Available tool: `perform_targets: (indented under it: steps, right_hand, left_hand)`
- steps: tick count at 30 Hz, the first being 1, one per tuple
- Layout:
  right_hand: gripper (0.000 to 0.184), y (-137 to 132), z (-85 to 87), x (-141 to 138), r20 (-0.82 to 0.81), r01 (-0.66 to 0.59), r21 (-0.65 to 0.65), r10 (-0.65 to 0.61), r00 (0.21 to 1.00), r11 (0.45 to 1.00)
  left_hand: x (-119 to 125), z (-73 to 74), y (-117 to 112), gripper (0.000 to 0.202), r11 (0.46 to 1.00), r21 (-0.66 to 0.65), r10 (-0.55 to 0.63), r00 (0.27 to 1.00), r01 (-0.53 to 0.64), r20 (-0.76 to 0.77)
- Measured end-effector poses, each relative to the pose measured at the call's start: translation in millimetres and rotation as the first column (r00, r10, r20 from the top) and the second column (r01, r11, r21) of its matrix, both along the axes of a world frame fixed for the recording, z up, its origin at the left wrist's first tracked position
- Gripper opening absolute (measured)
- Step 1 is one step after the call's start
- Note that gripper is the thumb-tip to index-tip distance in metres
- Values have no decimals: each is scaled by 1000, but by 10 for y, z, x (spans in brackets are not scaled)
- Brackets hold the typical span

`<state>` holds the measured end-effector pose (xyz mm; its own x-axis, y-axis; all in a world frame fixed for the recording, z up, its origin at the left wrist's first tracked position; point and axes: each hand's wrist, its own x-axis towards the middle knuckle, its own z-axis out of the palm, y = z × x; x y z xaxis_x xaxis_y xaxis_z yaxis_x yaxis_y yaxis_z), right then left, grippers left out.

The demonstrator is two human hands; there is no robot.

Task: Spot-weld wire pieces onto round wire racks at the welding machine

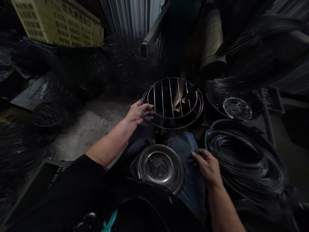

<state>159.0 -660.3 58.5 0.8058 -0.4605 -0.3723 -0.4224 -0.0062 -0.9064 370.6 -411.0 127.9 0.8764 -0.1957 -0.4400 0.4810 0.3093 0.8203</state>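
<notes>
A round wire rack (170, 96) with parallel bars and two rings is held up in front of me. My left hand (138, 112) grips its left edge, thumb on top and fingers beneath. Behind the rack is a dark machine with a copper-coloured tip (183, 100), close to its right-hand bars; I cannot tell whether they touch. A shiny steel bowl (178, 162) rests on my lap, with short bent wire pieces (156, 167) inside. Right of it, my right hand (205, 164) is in a pinch over the blue denim (185, 145); what its fingertips hold, if anything, is too small to make out.
A dark tub with a large wire coil (241, 170) stands at my right. Beyond it lies a round wire piece (238, 109). A yellow crate (67, 24) sits at upper left, a green crate (41, 183) at lower left. Stacked wire goods (49, 114) lie left.
</notes>
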Motion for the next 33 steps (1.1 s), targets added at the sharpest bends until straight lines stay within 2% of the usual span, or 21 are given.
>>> perform_targets:
  steps: [3, 6, 8, 11, 14, 19, 23, 28, 33]
  right_hand:
    - [56, -43, -15, -16, 13, -16, 17, 16, 1000, 1000]
    - [55, -77, 105, 130, 70, 18, 2, -18, 997, 1000]
    - [48, -60, 267, 349, 175, 32, -15, -29, 984, 999]
    - [38, 43, 517, 769, 346, -22, 24, 12, 938, 999]
    - [38, 199, 639, 1096, 372, -80, 78, 45, 927, 994]
    - [43, 350, 620, 1236, 290, -102, 89, 72, 954, 991]
    - [36, 394, 671, 1266, 256, -140, 124, 105, 961, 982]
    - [26, 543, 740, 1335, 339, 3, 184, -67, 938, 983]
    - [30, 646, 632, 1282, 396, 95, 256, -194, 897, 962]
  left_hand:
    - [16, 2, 15, 44, 1000, 3, -9, 1000, 9, 0]
    - [59, 35, 31, 44, 1000, 21, -16, 1000, 16, 7]
    - [94, 71, 33, 42, 999, 39, -23, 1000, 23, 13]
    - [144, 121, 35, 41, 998, 61, -36, 999, 34, 26]
    - [187, 135, 55, 42, 997, 68, -45, 998, 42, 41]
    - [259, 108, 123, 45, 995, 77, -72, 995, 66, 76]
    - [337, 142, 155, 46, 993, 73, -105, 987, 96, 125]
    - [438, 239, 157, 51, 986, 100, -148, 981, 136, 126]
    - [516, 271, 158, 52, 982, 116, -160, 981, 147, 110]
